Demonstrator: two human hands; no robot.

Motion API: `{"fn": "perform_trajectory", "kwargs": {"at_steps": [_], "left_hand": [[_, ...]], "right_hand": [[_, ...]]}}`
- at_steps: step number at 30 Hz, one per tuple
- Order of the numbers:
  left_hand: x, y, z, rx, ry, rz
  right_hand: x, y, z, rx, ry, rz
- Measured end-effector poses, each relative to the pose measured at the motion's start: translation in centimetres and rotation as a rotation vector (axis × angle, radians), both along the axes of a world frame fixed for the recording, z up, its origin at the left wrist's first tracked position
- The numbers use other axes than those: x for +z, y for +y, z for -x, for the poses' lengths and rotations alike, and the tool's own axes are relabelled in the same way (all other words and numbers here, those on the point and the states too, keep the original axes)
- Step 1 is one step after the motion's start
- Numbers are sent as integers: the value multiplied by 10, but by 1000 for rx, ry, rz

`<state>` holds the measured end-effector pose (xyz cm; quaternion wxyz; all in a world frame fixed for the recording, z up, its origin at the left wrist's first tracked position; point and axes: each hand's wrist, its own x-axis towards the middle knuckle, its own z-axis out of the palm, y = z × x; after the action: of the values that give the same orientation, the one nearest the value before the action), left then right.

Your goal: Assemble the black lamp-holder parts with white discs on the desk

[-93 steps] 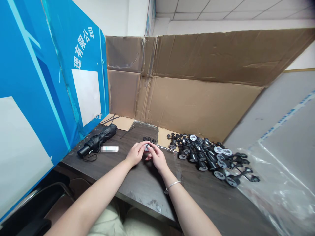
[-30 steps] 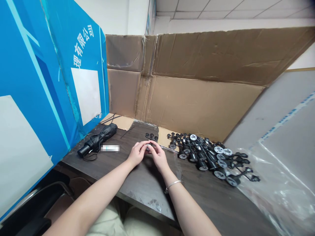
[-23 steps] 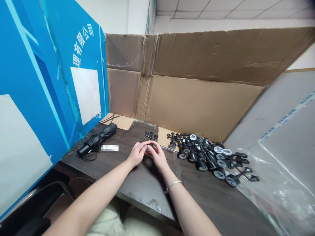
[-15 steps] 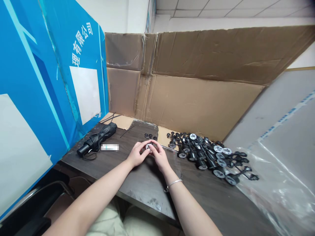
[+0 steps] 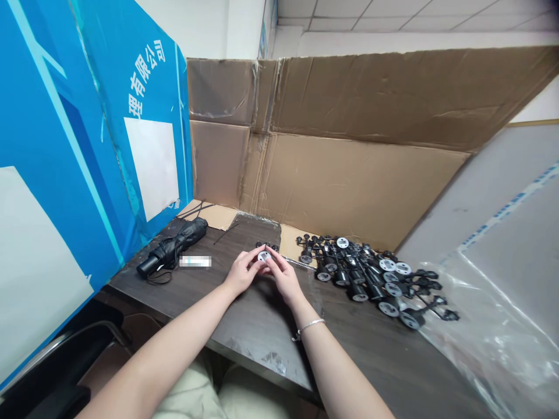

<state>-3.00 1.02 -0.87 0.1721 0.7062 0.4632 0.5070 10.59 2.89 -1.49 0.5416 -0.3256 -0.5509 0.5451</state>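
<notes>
My left hand (image 5: 243,271) and my right hand (image 5: 285,276) meet over the dark table (image 5: 248,320), with a black part between them. Its round, light grey end disc (image 5: 263,256) faces me and has dark openings. Fingers of both hands close round this part from either side. Small black knobs (image 5: 273,247) show just behind my fingertips. To the right lies a pile of similar black parts (image 5: 358,273) with round grey ends.
A folded black umbrella (image 5: 174,247) lies on the left, beside a small blurred white item (image 5: 195,262). Cardboard panels (image 5: 349,186) stand behind the table, a blue panel (image 5: 109,174) at left. Clear plastic sheeting (image 5: 489,326) hangs at right.
The disc between my fingers has risen slightly and shows more of its face. My fingers have shifted a little; the pile and umbrella have not moved.
</notes>
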Motion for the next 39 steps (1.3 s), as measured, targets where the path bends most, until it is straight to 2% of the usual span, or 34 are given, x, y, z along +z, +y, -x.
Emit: {"fn": "perform_trajectory", "kwargs": {"at_steps": [10, 21, 35, 39], "left_hand": [[-1, 1, 1, 60, -22, -33], [-1, 0, 2, 55, 28, -86], [0, -1, 0, 25, 152, -165], [1, 0, 1, 14, 178, -207]], "right_hand": [[-2, 0, 4, 1, -16, -8], [-3, -3, 0, -71, -282, -209], [-6, 0, 1, -133, -204, -185], [-3, -1, 2, -20, -103, -125]]}}
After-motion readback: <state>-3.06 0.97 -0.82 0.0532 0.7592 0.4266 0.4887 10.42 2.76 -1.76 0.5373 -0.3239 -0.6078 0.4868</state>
